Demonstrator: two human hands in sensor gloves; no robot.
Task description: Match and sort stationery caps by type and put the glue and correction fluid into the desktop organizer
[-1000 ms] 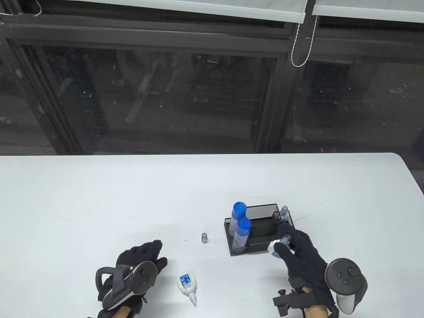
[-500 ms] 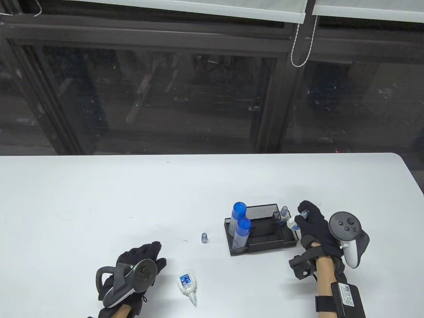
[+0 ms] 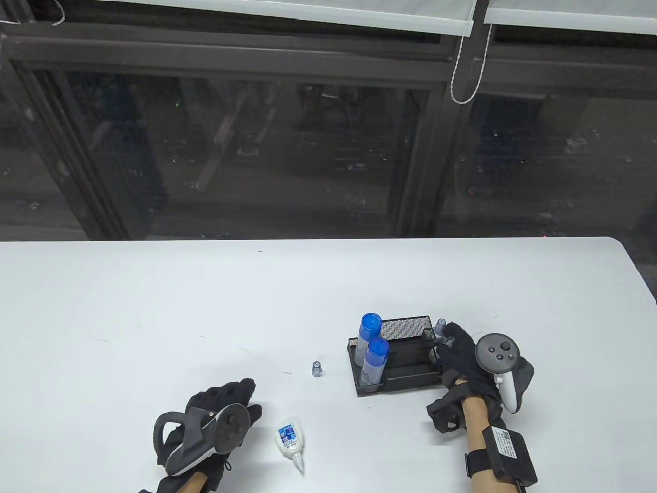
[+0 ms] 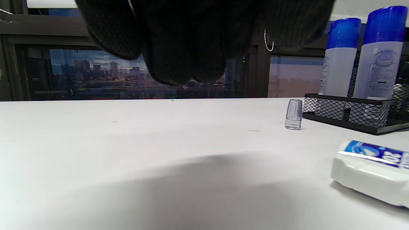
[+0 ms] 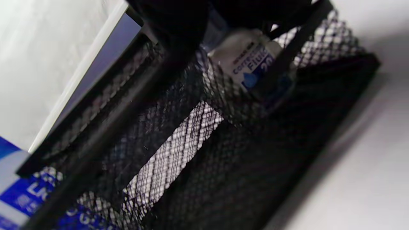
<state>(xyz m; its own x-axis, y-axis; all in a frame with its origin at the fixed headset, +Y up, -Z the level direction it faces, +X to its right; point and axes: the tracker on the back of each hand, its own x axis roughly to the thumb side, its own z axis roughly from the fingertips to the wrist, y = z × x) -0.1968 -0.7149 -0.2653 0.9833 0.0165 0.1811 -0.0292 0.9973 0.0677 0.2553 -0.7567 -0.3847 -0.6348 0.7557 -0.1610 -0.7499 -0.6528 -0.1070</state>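
My right hand [image 3: 447, 343] reaches over the right end of the black mesh organizer [image 3: 405, 382] and grips a correction fluid bottle [image 5: 250, 62] standing in the right compartment. Another capped bottle [image 3: 440, 324] stands just behind my fingers. Two glue sticks with blue caps [image 3: 370, 328] [image 3: 378, 354] stand in the left compartment. An uncapped white bottle [image 3: 289, 439] lies on the table, nozzle toward me. A small clear cap [image 3: 317, 368] stands left of the organizer. My left hand [image 3: 228, 403] lies flat on the table, holding nothing, left of the lying bottle.
The white table [image 3: 154, 308] ends at a dark window frame behind and a rounded corner at the far right. In the left wrist view the clear cap [image 4: 294, 114] stands before the organizer [image 4: 348, 110], with the lying bottle [image 4: 372, 172] at the right.
My right hand carried the correction fluid bottle from in front of the organizer round to its right end and lowered it into the right compartment. The left hand slid slightly right.
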